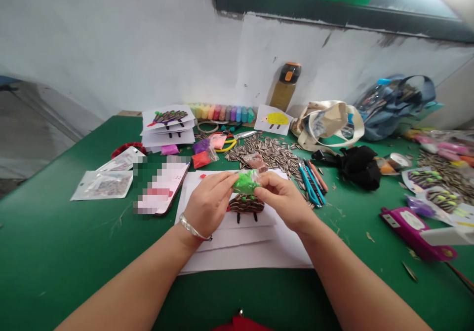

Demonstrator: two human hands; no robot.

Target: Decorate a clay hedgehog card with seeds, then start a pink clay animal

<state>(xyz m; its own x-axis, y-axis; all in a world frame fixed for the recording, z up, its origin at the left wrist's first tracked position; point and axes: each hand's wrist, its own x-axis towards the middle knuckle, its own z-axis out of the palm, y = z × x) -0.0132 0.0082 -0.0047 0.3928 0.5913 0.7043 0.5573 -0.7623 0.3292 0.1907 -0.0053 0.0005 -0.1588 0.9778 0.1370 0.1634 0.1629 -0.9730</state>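
Note:
Between both hands, above the paper, is a small clear packet of bright green modelling clay (pixel 245 182). My left hand (pixel 213 200), with a silver bangle at the wrist, pinches the packet's left end. At its right end, the thumb and fingers of my right hand (pixel 281 198) grip the clear plastic. Just below lies a card with a hedgehog picture (pixel 247 204) made of striped sunflower seeds, with green dots and black legs. White paper sheets (pixel 237 259) lie under it. The packet and my fingers partly hide the picture's upper part.
Loose sunflower seeds (pixel 272 151), yellow-handled scissors (pixel 227 144) and a red clay packet (pixel 202 159) lie beyond my hands. A phone (pixel 166 183) is at left, blue cutters (pixel 310 185) at right. Behind stand a bottle (pixel 285 87) and a cloth bag (pixel 326 124). A purple glue gun (pixel 414 232) lies far right.

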